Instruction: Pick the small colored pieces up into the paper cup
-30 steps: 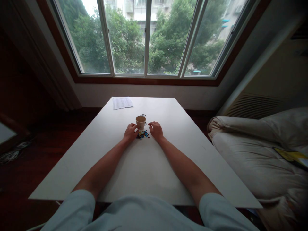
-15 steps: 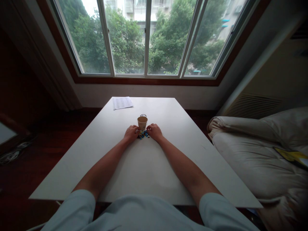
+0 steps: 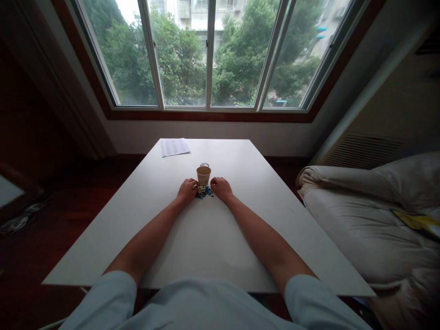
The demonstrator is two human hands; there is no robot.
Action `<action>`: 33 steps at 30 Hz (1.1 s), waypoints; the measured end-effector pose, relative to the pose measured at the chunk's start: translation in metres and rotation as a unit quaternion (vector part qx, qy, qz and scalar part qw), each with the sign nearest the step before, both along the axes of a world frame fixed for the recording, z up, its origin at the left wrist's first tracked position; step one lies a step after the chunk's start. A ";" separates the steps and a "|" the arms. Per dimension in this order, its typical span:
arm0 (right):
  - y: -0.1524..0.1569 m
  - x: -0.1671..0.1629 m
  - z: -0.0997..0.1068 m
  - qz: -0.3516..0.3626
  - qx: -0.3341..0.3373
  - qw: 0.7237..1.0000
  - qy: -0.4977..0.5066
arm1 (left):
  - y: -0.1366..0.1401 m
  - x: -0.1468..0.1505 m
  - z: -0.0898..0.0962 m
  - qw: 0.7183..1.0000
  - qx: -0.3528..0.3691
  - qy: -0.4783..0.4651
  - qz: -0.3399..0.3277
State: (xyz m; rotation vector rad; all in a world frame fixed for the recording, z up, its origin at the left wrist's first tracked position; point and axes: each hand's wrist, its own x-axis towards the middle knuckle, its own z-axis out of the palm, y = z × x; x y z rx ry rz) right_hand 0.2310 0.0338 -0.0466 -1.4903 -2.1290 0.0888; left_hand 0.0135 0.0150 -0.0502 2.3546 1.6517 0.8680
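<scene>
A paper cup [image 3: 204,176] stands upright on the white table, its inside brownish. Just in front of it lies a pile of small blue, yellow and dark beads or pellets [image 3: 205,192], too small to name surely. My left hand [image 3: 188,189] rests at the pile's left edge, fingers curled and closed. On the other side, my right hand [image 3: 221,187] is curled in the same way, fingertips close to the cup's lower right. Whether either pinch holds a piece is too small to see. Behind the cup shows a thin dark loop [image 3: 204,164], partly hidden.
Sheets of paper [image 3: 175,147] lie at the table's far left corner. The white table [image 3: 213,247] narrows toward a window [image 3: 209,59]. To the right is a pale padded sofa or mattress [image 3: 371,215]. Cables [image 3: 15,223] lie on the dark floor at left.
Both hands have shifted very slightly outward, away from the cup. Some pieces at the pile's left side lie a little differently. The cup stays in place.
</scene>
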 end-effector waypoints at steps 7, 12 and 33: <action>0.002 0.000 -0.003 0.007 0.021 1.000 0.004 | 0.002 -0.004 -0.001 0.997 0.004 0.001 0.082; 0.003 0.001 -0.006 0.025 0.020 0.999 -0.020 | 0.002 -0.004 -0.001 0.996 -0.009 0.010 0.090; 0.000 0.000 -0.003 0.031 -0.003 0.998 -0.050 | 0.000 0.000 0.001 0.999 -0.008 0.036 -0.003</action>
